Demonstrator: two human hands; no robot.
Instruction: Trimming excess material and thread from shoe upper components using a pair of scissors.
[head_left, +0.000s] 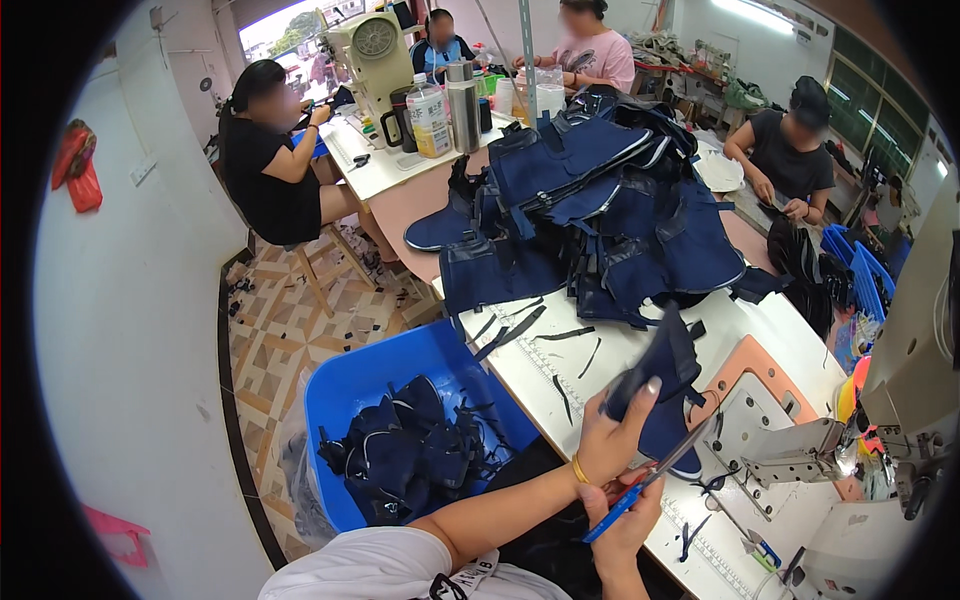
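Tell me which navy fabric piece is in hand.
The small navy piece by the sewing machine, pinched in the left hand; the others lie heaped on the table or in the blue bin.

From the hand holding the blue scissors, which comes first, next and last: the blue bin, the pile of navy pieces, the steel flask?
1. Blue bin, left of the right hand.
2. Pile of navy pieces, farther up the table.
3. Steel flask, at the far end.

Clear bottle [430, 118], white-yellow label, far desk (by steel flask [462, 105]).
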